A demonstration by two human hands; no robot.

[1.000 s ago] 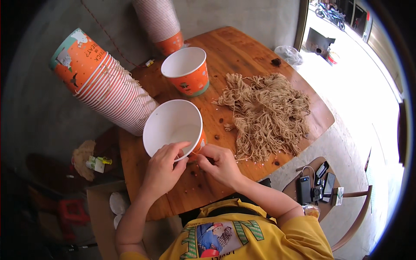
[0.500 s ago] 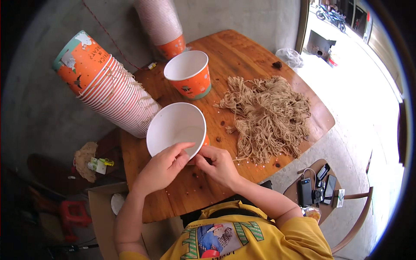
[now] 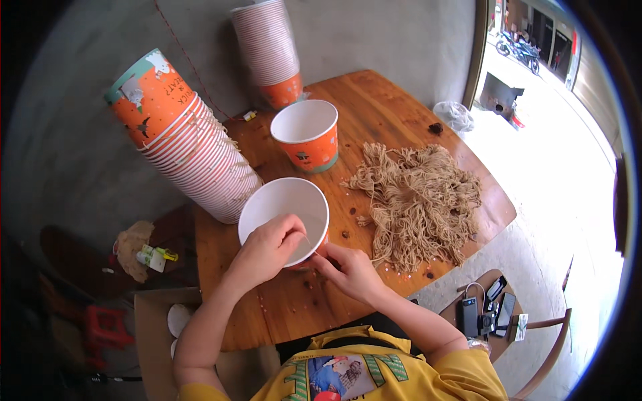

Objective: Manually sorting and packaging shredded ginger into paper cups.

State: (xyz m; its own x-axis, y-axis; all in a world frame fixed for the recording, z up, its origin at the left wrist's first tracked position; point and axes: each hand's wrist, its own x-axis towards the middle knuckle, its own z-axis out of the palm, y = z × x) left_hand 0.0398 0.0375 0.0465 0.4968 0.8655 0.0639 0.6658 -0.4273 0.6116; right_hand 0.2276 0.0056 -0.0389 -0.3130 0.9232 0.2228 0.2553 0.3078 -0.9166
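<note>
A white-lined orange paper bucket (image 3: 257,202) stands tilted toward me at the table's near side. My left hand (image 3: 271,246) reaches over its rim, fingers curled in a pinch on a thin tan cord (image 3: 307,238). Outside the same bucket, just under the rim, my right hand (image 3: 351,273) presses thumb and fingertips together where the cord meets the wall; its fingertips are partly hidden. A second orange bucket (image 3: 309,152) with a green base sits upright behind. To the right lies a loose heap of tan cords (image 3: 424,207).
A tall leaning stack of nested buckets (image 3: 190,144) rises at the left, cords hanging along it. Another stack in clear wrap (image 3: 267,50) stands by the wall. The wooden table (image 3: 267,314) ends near my body; a cardboard box (image 3: 157,321) and a stool with phones (image 3: 481,311) flank it.
My left hand has lifted and curled from extended fingers inside the bucket, drawing up the cord. My right hand stays by the rim. The whole view has shifted slightly.
</note>
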